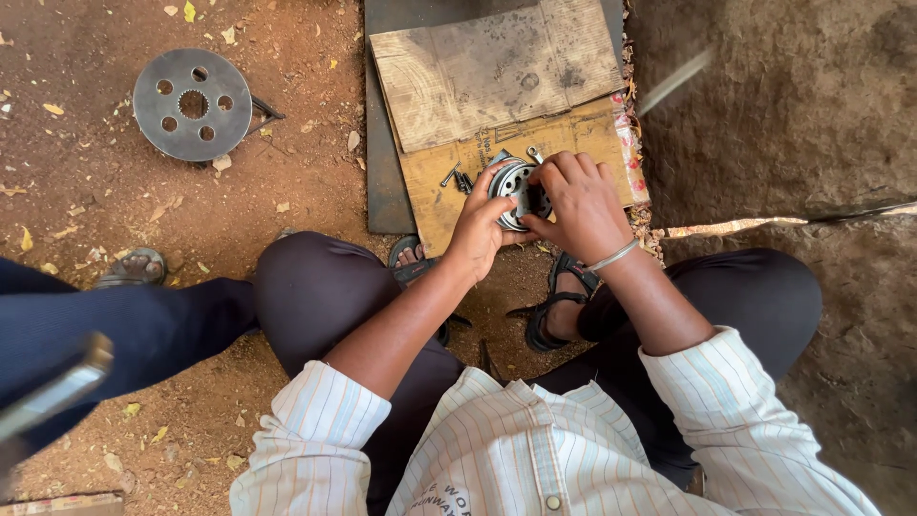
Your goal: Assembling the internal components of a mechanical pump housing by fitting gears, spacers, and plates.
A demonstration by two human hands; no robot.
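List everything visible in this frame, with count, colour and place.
Round part: one, silver metal with holes, held over the cardboard.
Screws: a few, dark, on the cardboard left of the round part.
Cardboard: two sheets, brown, top centre.
Disc: one, grey with holes, on the dirt top left.
Other person's leg: dark blue, left.
Left hand: grips the round part.
Right hand: on the round part, wrist with bangle.

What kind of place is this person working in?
Probably an outdoor or roadside repair spot. The person squats on bare dirt ground, both hands on a round metal part over cardboard, with loose bolts and a toothed metal disc nearby.
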